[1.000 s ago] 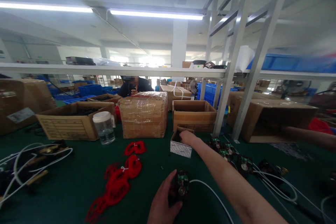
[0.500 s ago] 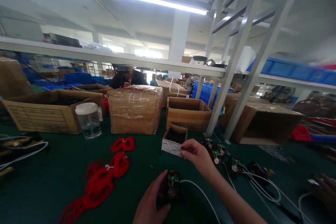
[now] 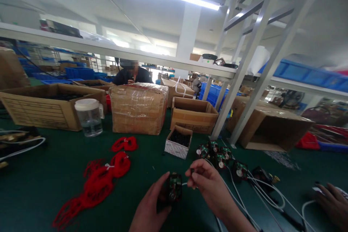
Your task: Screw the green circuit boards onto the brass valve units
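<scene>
My left hand (image 3: pixel 153 203) grips a small black device with an exposed green circuit board (image 3: pixel 174 186) from its left side, low over the green table. A white cable (image 3: pixel 185 184) runs from the device toward the right. Just right of it, my right hand (image 3: pixel 205 179) pinches a tiny black part (image 3: pixel 192 171) between thumb and fingers; its exact kind is too small to make out. Beyond the hands stands a small white-sided carton (image 3: pixel 178 148) holding many black pieces. Several similar circuit-board devices (image 3: pixel 221 159) with white cables sit to the right.
Bundles of red wire (image 3: pixel 102 181) lie left. A lidded plastic jug (image 3: pixel 89 117), a taped cardboard box (image 3: pixel 138 110) and an open box (image 3: pixel 194 116) line the back. Metal shelf posts (image 3: pixel 244 65) rise at right. Another person's hand (image 3: pixel 333 203) is at far right; someone sits beyond the boxes.
My right hand has drawn back from the small carton toward the device, with the tiny black part in its fingers. My left hand still holds the device; the view has shifted slightly.
</scene>
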Demonstrator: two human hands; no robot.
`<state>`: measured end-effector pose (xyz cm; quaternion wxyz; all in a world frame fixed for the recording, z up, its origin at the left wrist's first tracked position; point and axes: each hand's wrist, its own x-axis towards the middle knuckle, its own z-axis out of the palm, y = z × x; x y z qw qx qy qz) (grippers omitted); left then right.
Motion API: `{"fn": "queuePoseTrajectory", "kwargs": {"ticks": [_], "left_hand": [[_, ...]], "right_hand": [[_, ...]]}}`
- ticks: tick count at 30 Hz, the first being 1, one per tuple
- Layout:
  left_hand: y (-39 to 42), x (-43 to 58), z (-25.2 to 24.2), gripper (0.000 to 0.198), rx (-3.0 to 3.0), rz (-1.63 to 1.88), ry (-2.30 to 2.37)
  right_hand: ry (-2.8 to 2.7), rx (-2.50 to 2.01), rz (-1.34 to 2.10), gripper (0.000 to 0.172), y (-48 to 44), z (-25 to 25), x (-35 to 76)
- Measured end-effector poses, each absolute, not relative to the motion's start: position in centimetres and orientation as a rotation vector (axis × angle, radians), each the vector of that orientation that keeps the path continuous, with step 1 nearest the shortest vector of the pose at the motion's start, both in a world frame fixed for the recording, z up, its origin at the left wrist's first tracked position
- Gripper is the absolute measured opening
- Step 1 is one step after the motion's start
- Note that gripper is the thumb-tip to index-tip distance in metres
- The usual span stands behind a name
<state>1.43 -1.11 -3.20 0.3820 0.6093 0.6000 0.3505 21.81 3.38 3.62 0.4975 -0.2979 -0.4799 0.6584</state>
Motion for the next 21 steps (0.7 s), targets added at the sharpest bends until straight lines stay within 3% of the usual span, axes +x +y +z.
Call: {"fn": "queuePoseTrajectory", "kwargs": {"ticks": [10,21], "left_hand": [[-1.1,1.4,-3.6,0.083,1.562,0.937,1.492],[-1.1,1.5,-3.2,0.085,1.527,0.88,1.492]], "right_hand": [[-0.966,-0.638,1.779,0.021,1.8,3.5,21.5],[-1.402,-1.018,1.486,0.032,2.1,1.3,22.7]]}}
